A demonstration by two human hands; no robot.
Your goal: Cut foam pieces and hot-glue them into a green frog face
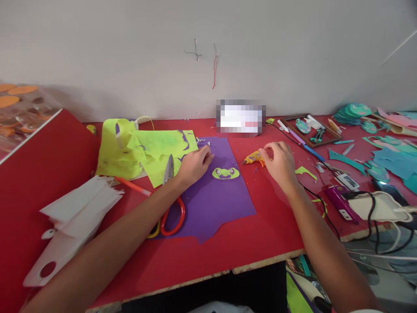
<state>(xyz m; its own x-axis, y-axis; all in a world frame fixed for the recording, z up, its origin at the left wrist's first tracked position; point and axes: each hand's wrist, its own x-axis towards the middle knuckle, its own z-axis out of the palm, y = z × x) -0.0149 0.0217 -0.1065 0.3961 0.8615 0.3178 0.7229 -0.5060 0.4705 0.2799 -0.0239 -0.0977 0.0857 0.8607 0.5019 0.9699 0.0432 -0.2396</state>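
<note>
A purple sheet [208,208] lies flat on the table. On it rests a small lime-green face-shaped piece [224,174] with purple details and a purple border. My left hand [197,164] is above the sheet's upper left part, its fingers curled together; what they hold, if anything, is hidden. My right hand [280,163] has thumb and fingers closed at the rear of a yellow hot glue gun [252,157], whose nozzle points left toward the sheet. Scissors [173,217] with red and yellow handles lie under my left forearm, which partly covers them.
Lime-green sheets [115,152] with cut-outs lie at the back left, near an orange pen [133,186] and white sheets [81,204]. A blurred-out screen [241,118] stands by the wall. A tray [312,130], turquoise scraps [395,158], cables and a purple adapter [341,203] crowd the right.
</note>
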